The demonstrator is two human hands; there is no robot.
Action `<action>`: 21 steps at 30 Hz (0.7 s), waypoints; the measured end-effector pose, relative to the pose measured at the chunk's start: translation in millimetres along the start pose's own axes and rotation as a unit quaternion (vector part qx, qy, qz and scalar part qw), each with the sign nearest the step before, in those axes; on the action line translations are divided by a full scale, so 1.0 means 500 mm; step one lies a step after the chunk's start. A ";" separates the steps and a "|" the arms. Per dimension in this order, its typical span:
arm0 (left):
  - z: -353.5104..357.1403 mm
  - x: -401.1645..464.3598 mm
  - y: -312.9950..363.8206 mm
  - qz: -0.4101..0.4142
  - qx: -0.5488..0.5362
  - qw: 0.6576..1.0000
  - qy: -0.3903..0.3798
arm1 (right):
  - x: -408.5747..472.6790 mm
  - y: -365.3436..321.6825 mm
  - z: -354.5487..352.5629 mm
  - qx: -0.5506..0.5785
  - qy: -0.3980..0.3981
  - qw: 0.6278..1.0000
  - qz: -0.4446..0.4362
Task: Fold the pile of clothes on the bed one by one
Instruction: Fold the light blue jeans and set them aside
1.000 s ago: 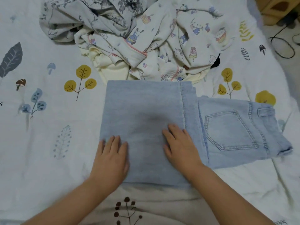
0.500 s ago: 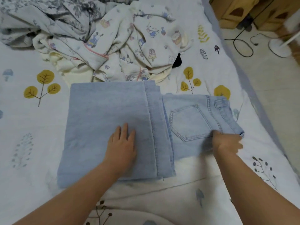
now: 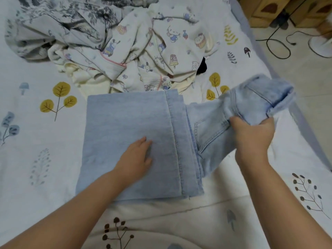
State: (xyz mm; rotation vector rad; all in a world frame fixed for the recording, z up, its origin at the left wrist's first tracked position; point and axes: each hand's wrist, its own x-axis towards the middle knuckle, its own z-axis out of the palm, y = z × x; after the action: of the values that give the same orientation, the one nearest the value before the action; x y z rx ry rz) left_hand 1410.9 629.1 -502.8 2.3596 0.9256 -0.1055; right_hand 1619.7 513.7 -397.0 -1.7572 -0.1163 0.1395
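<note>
Head view: one jeans (image 3: 129,133), left hand (image 3: 134,157) flat, right hand (image 3: 251,135) gripping waistband.

Jeans (image 3: 129,126): pale washed blue denim, lighter stitching at seams. Bed sheet (image 3: 45,159): white; printed yellow leaf sprigs, grey-blue leaves, small mushrooms, dark berry twigs. Clothes pile (image 3: 125,44): cream fabric with cartoon-animal print, pink piping; grey-black floral piece; plain cream layer; black scrap, possibly separate garment. Floor (image 3: 305,78): beige.
</note>
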 end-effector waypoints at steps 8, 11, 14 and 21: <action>-0.183 0.004 -0.038 -0.192 -0.624 0.755 0.066 | -0.242 0.023 0.134 -0.185 -0.175 0.891 -0.375; -0.215 -0.007 -0.088 -0.221 -0.714 0.664 0.030 | -0.281 0.106 0.159 -0.297 -0.232 0.794 -0.477; -0.184 -0.011 -0.092 -0.289 -0.612 0.736 -0.017 | -0.296 0.171 0.159 -0.400 -0.344 0.707 -0.472; -0.134 0.022 -0.045 -0.253 -0.275 0.912 0.170 | -0.215 0.109 0.137 -0.308 -0.254 0.853 -0.335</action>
State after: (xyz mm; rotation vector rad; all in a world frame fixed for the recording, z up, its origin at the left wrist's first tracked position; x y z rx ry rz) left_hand 1395.8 686.0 -462.3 1.6013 1.4955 0.3334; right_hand 1502.8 552.9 -460.3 -2.1606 -1.2689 0.0512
